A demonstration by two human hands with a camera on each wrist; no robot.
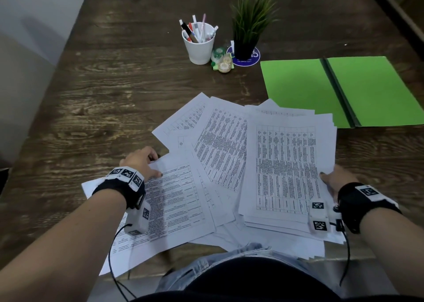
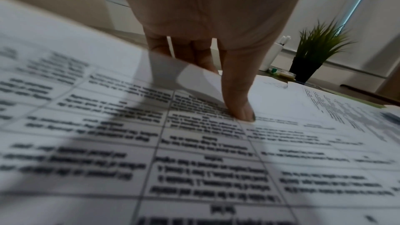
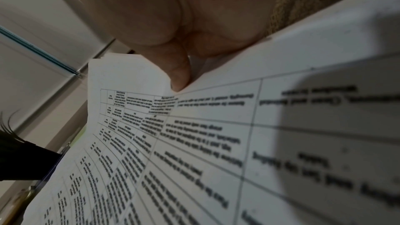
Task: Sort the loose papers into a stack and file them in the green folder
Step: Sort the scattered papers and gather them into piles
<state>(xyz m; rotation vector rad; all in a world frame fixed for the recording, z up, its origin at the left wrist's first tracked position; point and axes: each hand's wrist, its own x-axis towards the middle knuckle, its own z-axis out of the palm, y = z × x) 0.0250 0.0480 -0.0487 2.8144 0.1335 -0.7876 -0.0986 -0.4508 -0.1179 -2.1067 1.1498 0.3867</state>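
Right hand [image 1: 335,177] grip: pinching stack of white printed paper sheets [image 1: 286,168]. Left hand [image 1: 142,161] grip: pinching corner of loose white printed sheet [image 1: 176,198]. Beyond right grip: open green card folder [image 1: 298,88] on dark wooden table [image 1: 114,83].

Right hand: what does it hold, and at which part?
The right hand grips the gathered stack of papers at its right edge, thumb on top.
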